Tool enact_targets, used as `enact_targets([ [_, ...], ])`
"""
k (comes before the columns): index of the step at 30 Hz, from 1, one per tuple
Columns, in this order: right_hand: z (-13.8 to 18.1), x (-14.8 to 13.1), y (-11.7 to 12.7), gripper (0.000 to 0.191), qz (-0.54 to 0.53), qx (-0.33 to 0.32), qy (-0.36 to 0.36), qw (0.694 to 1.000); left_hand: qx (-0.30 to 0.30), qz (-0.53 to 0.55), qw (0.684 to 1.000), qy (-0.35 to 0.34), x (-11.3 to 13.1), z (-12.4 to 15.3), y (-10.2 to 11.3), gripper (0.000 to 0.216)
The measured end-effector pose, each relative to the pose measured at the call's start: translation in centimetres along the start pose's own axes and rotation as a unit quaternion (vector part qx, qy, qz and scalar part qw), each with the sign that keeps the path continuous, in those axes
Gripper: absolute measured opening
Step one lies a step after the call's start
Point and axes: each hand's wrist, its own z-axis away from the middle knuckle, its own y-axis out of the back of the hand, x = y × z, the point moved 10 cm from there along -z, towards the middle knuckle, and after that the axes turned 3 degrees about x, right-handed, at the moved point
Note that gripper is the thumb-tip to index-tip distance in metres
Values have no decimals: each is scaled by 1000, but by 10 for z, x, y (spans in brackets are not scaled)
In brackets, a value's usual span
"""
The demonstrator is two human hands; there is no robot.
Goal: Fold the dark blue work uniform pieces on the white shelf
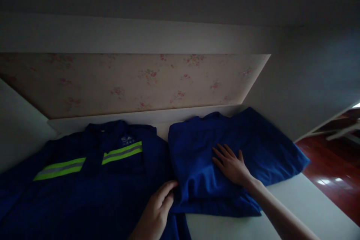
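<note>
In the head view, two blue garments are seen lying side by side on a white shelf (295, 210) set into a recess. The back of the recess is covered with pale wallpaper (135, 82) printed with small pink flowers, and white panels frame it above and at the sides.

On the left, a dark blue jacket (84, 180) is laid out flat with its collar toward the wallpaper. A yellow-green reflective stripe (87, 161) with a grey middle band runs across its chest, and a small pale mark is seen just above the stripe (too dim to be read).

On the right, a folded blue garment (258, 150) of a brighter shade lies with its near left edge touching the jacket. The right hand (229, 165) is laid flat on top of it, palm down, with the fingers (222, 150) spread slightly and pointing toward the wallpaper; nothing is gripped there.

The left hand (157, 206) is placed at the seam where the two garments meet. Its fingers are held close together and curled at the edge of the folded garment, though whether cloth is actually pinched cannot be told in the dim light.

At the far right, beyond the shelf edge, a glossy reddish floor (334, 172) is seen.
</note>
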Motion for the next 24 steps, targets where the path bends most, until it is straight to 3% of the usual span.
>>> enact_targets([
  [3,0,5,2,63,-4,-9,-1,1000,25,30,999,34,-12,-6,10,40],
  [5,2,9,3,64,-4,-12,-8,1000,42,-19,999,4,-13,-7,14,40],
  [8,4,12,4,62,-10,-16,-19,1000,-7,-99,993,-56,-3,2,0,37],
  [11,5,3,9,63,-26,-22,-36,999,-21,-176,982,-62,-1,12,-13,51],
  [14,11,-34,22,64,-57,-15,-28,998,42,-157,986,-42,-6,15,-9,50],
  [18,31,-122,28,58,-90,-28,111,989,109,-115,987,-20,-20,19,4,52],
  [21,44,-154,19,62,-70,-67,158,983,137,-214,958,-130,-8,33,6,34],
  [24,50,-158,21,63,-87,-88,160,979,175,-343,894,-231,2,52,-3,20],
])
